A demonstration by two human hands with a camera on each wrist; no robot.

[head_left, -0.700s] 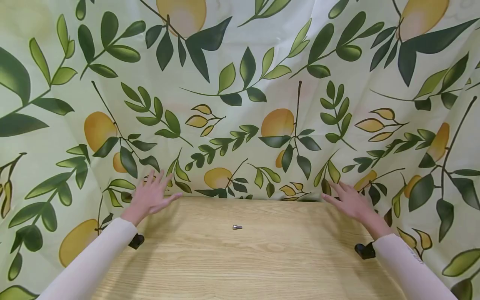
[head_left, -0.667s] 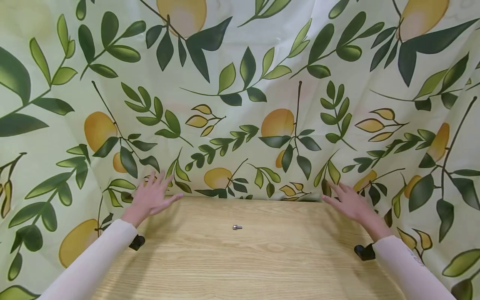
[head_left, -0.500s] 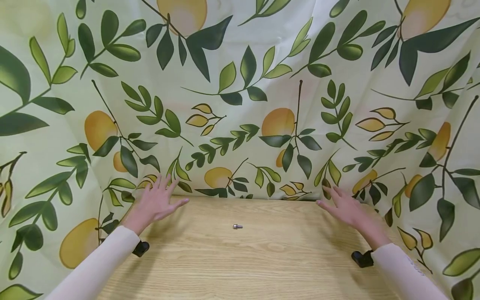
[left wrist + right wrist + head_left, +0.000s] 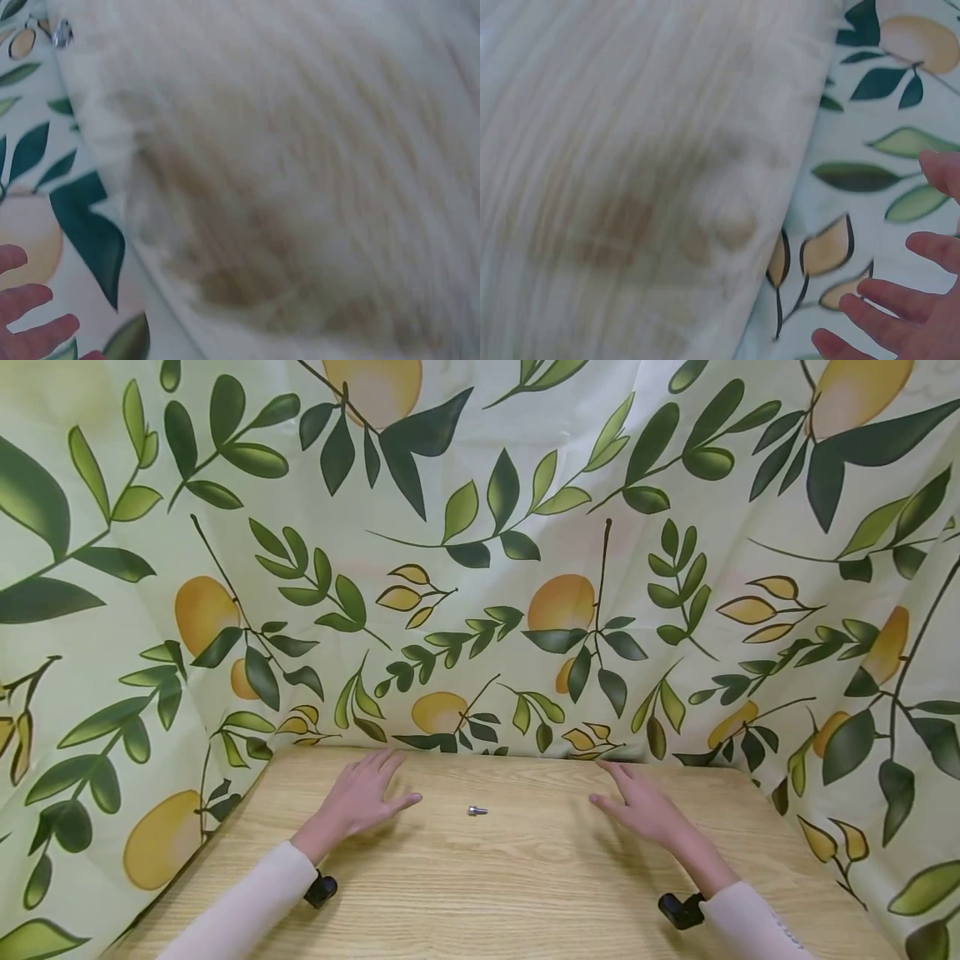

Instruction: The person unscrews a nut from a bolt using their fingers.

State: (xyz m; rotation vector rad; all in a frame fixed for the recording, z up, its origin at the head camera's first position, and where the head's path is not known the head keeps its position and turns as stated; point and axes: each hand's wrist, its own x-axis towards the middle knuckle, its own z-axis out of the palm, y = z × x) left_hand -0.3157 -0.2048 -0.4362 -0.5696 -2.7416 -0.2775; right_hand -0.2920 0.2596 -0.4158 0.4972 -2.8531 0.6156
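Note:
A small silver bolt (image 4: 477, 811) with a thick round head lies on its side on the wooden tabletop (image 4: 480, 893), between the two hands. To its left is my left hand (image 4: 363, 797), held over the table with fingers stretched out and thumb toward the bolt. My right hand (image 4: 637, 806) is on the other side, fingers extended and thumb pointing inward. Both are apart from the bolt and hold nothing. In the left wrist view the spread left fingers (image 4: 37, 319) show at the lower left corner; the right fingers (image 4: 892, 300) show at the lower right in the right wrist view.
A cloth (image 4: 480, 577) printed with fruit and leaves rises behind the table's far edge and along both sides. Black wrist cameras sit at the left wrist (image 4: 321, 890) and the right wrist (image 4: 681, 911). Pale sleeves cover both forearms.
Both hands have come inward toward the bolt and slightly nearer the person, from the table's far corners. The bolt stays in place; the head view has shifted slightly.

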